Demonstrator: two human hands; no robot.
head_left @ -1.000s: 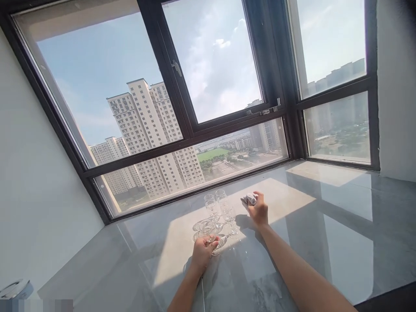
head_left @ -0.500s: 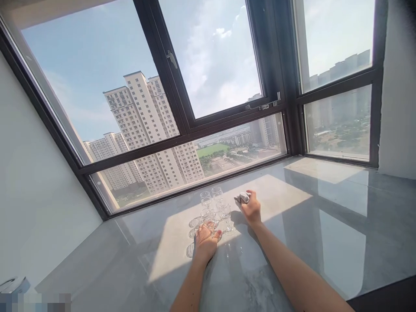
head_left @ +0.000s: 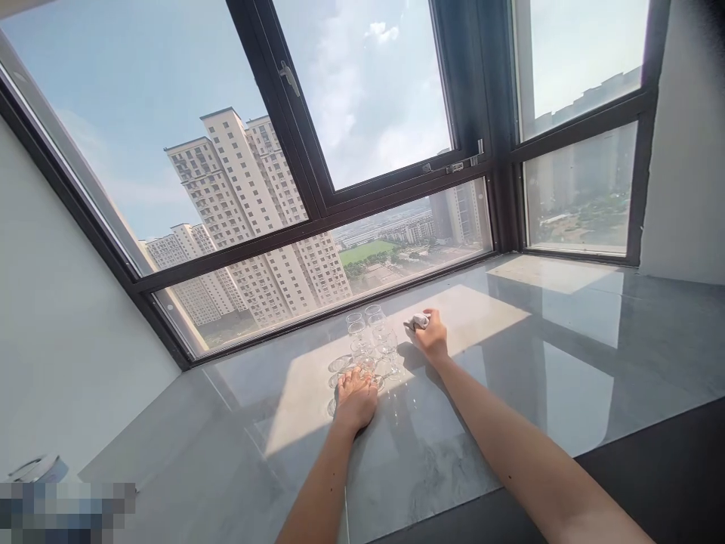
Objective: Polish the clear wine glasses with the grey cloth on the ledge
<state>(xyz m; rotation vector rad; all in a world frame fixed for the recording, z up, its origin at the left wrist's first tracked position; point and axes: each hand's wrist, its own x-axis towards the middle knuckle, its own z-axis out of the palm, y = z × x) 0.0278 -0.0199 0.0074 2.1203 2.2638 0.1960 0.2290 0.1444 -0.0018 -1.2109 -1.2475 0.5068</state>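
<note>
- One second on, left hand [head_left: 356,397] is no longer pinching a near glass at its edge but lying palm-down over it; placing seems to be finishing.
- Glasses [head_left: 387,340] are standing grouped on the ledge [head_left: 433,446], under and just beyond left fingertips.
- Left fingers are spreading slightly; grip hidden, cannot tell.
- Right fingers are pinching a cloth [head_left: 420,322], just right of the group.

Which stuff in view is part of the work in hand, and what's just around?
In use:
- clear glasses, grouped on the ledge
- left hand, at the nearest glasses; its grip is hidden
- crumpled white cloth, held in the right hand

Just around:
- window handle
- white object, lower left, partly pixelated, unidentifiable
</note>
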